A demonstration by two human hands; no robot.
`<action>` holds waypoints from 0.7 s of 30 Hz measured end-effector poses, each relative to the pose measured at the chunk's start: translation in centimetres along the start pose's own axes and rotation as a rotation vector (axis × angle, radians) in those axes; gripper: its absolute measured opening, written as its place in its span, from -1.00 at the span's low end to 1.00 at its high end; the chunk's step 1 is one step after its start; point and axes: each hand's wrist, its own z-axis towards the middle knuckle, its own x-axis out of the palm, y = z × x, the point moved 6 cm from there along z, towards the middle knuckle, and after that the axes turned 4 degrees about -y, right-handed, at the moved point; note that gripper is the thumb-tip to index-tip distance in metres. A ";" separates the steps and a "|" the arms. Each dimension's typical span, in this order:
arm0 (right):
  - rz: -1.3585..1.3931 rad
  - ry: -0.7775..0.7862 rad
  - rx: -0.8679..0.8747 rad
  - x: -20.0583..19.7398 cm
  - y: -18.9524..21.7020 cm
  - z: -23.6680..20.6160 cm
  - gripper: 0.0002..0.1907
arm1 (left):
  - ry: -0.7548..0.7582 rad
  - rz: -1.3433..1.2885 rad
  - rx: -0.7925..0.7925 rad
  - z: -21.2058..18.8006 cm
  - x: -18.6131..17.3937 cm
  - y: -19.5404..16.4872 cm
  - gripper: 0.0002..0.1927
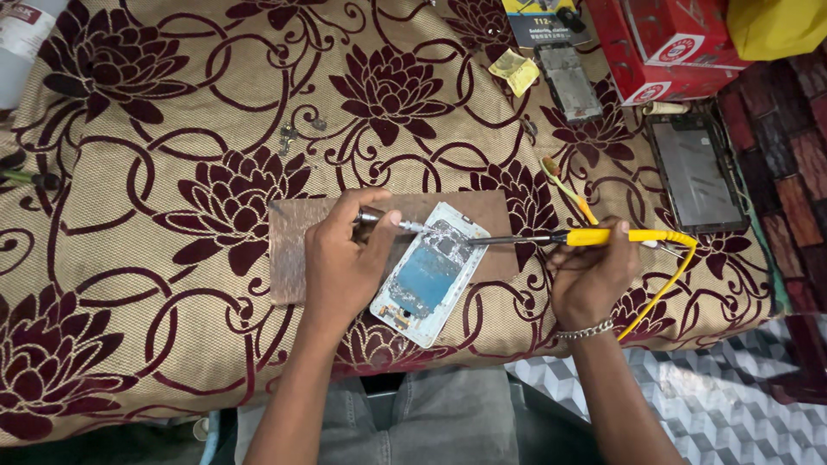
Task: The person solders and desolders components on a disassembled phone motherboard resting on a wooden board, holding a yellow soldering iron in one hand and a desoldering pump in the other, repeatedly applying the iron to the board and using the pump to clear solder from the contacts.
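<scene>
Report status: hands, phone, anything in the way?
Left hand grips tweezers over opened phone. Right hand holds yellow soldering iron, tip at phone's top edge. Phone lies on brown board. Nothing blocking.

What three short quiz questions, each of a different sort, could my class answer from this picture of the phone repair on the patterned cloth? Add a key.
1. True or false: the opened white phone lies partly on the brown board.
2. Which hand holds the yellow-handled iron? A) left hand B) right hand C) neither
3. Fill in: the fingers of the left hand hold a slim metal tool whose tip points at the phone's ____ end.

Key: 1 true; 2 B; 3 upper, the end farther from the person.
</scene>
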 end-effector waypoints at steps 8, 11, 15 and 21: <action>-0.001 0.000 0.010 0.0 0.0 -0.2 -0.69 | 0.002 -0.002 0.009 0.0 0.0 0.0 -0.72; -0.007 0.021 -0.018 0.1 -0.1 -0.1 -0.72 | 0.012 -0.013 0.003 0.0 0.0 0.1 -0.73; -0.024 0.025 -0.027 -0.1 -0.3 0.0 -0.72 | 0.006 -0.020 0.013 0.0 0.0 0.0 -0.73; -0.033 0.036 -0.039 -0.4 -0.5 0.2 -0.68 | -0.008 -0.019 0.025 -0.1 -0.1 -0.1 -0.73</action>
